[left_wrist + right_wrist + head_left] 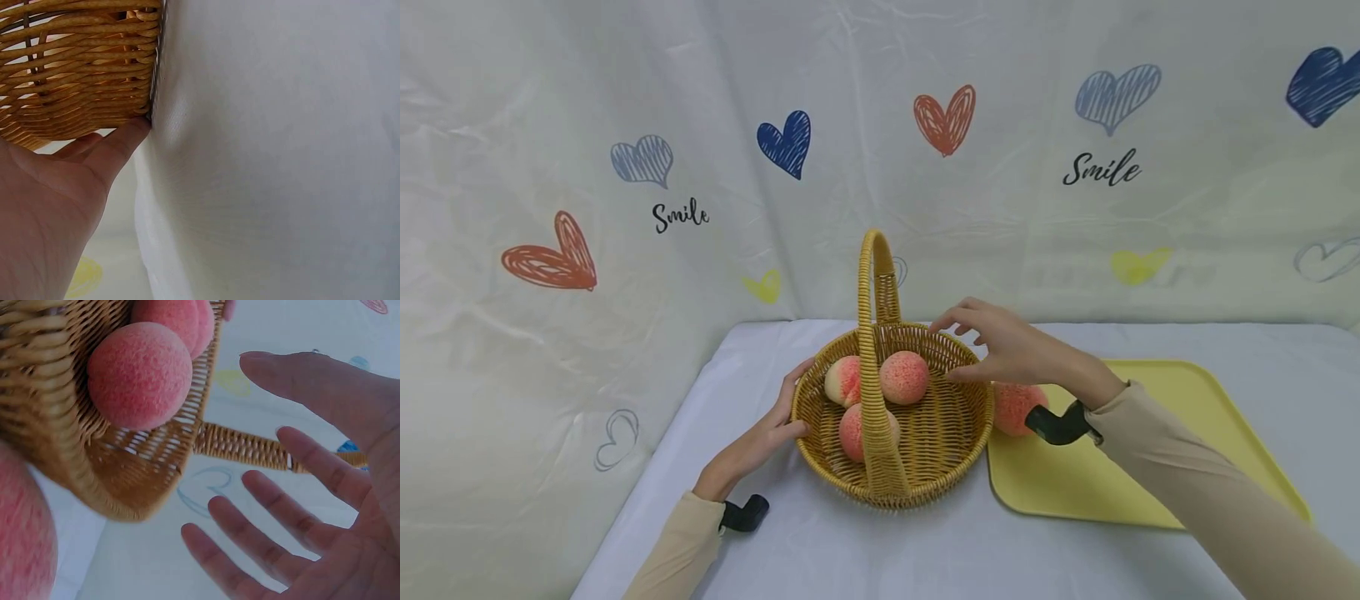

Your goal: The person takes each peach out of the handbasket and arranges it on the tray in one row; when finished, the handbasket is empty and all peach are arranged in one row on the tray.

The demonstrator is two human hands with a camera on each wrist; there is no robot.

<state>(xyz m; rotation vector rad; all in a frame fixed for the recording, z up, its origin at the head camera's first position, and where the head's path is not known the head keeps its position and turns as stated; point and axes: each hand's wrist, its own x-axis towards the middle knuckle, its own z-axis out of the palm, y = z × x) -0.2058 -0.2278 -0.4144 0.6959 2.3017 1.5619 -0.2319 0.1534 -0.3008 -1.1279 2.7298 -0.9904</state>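
Note:
A round wicker basket (947, 454) with a tall arched handle stands on the table. Inside it lie three pink toy peaches: one at the middle (904, 377), one at the left (842, 381) and one nearer the front (852, 433), the last two partly behind the handle. My left hand (767, 433) rests against the basket's left outer wall, its extended fingers touching the wicker low down in the left wrist view. Over the basket's right rim hovers my right hand (1007, 342), fingers spread and holding nothing. Another peach (1017, 408) sits beyond the right rim, partly covered by the wrist camera.
A yellow tray (1150, 475) lies to the right of the basket, close against it, partly under my right forearm. White cloth (925, 558) covers the table. A pale curtain (850, 208) printed with hearts and "Smile" hangs behind and at the left.

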